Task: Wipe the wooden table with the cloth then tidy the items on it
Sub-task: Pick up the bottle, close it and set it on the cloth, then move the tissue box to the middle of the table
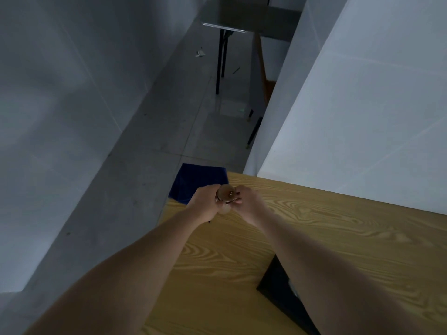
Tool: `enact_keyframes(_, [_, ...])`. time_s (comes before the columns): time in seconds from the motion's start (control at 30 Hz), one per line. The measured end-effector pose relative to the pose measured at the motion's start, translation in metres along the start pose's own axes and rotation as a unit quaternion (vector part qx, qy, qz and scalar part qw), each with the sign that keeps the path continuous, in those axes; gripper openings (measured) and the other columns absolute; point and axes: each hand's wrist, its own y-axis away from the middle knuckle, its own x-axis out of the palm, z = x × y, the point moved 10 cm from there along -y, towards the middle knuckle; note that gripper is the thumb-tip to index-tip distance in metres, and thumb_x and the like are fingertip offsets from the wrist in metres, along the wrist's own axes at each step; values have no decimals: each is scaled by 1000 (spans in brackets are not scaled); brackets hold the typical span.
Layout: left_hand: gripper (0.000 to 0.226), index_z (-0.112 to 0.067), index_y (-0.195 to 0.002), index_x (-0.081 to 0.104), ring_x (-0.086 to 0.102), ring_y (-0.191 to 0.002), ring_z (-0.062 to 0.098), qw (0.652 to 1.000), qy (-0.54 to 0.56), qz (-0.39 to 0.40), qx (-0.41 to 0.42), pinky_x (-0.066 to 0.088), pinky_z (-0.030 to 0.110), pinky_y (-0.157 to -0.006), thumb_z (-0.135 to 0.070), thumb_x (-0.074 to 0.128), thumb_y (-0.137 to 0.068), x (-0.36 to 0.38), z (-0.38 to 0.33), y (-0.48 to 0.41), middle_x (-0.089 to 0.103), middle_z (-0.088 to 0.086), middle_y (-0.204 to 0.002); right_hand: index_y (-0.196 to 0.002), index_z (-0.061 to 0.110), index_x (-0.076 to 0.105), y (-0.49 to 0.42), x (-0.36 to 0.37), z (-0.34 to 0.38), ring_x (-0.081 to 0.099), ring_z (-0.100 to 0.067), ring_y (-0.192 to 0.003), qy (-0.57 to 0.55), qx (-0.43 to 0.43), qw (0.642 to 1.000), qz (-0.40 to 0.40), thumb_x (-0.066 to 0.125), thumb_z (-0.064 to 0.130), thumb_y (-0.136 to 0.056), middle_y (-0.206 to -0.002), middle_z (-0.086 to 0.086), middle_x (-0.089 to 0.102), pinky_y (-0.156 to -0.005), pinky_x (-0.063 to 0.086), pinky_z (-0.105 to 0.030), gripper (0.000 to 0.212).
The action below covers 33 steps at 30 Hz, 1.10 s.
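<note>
Both my hands meet over the far left corner of the wooden table (314,233). My left hand (204,201) and my right hand (246,201) both grip a small brownish glass jar (225,193), seen from above; I cannot tell whether it touches the table. A dark blue cloth (196,182) hangs over the table's far left corner, just behind my left hand. A flat black item (275,284) lies on the table near my right forearm, partly hidden by it.
A white wall (362,117) borders the table's far side. The grey concrete floor (169,131) runs along the left. Farther back stands a dark table (242,22) on black legs, with paper scraps (200,53) on the floor beside it.
</note>
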Motion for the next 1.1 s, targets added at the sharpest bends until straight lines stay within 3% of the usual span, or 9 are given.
enact_keyframes(0.4, [9,-19,-101,67,69,-90,17,1000,-4,-14,17,60,46,-85,-19,71,-93,-11,10,-5,73,-3,-94,-108,14,71,-6,8,3,73,-22,-98,-25,20,999,-27,76,14,-88,-102,-3,77,-89,62,-47,20])
enact_keyframes(0.53, [18,-23,-90,55,64,-90,17,1000,-3,-21,-1,58,37,-86,-20,73,-93,-9,20,5,63,-10,-89,-128,6,63,11,4,-6,70,-28,-108,-35,61,997,-36,77,19,-92,-117,-11,72,-93,60,-49,41])
enact_keyframes(0.63, [31,-28,-75,45,59,-79,15,999,-3,-29,-32,52,34,-71,-25,71,-92,-6,32,25,52,-13,-76,-137,9,57,39,-3,-14,68,-27,-113,-28,90,995,-33,76,27,-94,-124,-8,69,-95,59,-46,50])
enact_keyframes(0.7, [23,-23,-76,52,60,-72,20,999,-23,-16,-27,43,31,-58,-29,70,-89,4,34,40,55,-8,-71,-141,10,55,63,-9,-20,66,-28,-118,-22,106,993,-36,76,31,-94,-130,-9,67,-97,58,-47,55])
enact_keyframes(0.73, [17,-19,-88,60,62,-76,22,999,-29,9,-16,43,31,-61,-33,69,-90,13,29,48,60,-5,-77,-144,11,53,77,-13,-23,65,-28,-122,-17,114,993,-39,76,32,-94,-134,-10,66,-99,57,-47,59])
enact_keyframes(0.77, [28,-15,-108,64,66,-89,23,999,-36,37,-7,49,33,-69,-37,70,-92,25,24,56,66,-2,-93,-148,13,50,93,-16,-25,62,-27,-127,-11,121,992,-41,76,34,-94,-139,-9,64,-101,56,-47,63])
enact_keyframes(0.83, [56,-11,-138,56,61,-124,27,995,-55,78,21,52,40,-95,-44,69,-95,46,7,72,64,6,-131,-153,16,44,125,-21,-33,56,-26,-135,7,137,990,-41,74,39,-95,-147,-7,59,-107,51,-47,69])
enact_keyframes(0.9, [72,-8,-154,43,48,-143,29,988,-83,121,48,45,41,-112,-48,66,-98,66,-16,90,51,12,-153,-157,19,38,159,-25,-44,51,-26,-141,33,159,986,-36,72,43,-96,-155,-4,52,-112,46,-46,74])
enact_keyframes(1.1, [87,-9,-161,30,37,-151,28,965,-118,195,133,35,39,-118,-55,66,-97,122,-69,126,37,12,-165,-159,20,34,253,-46,-88,51,-26,-140,61,240,966,-80,73,55,-92,-157,-1,49,-117,36,-45,85])
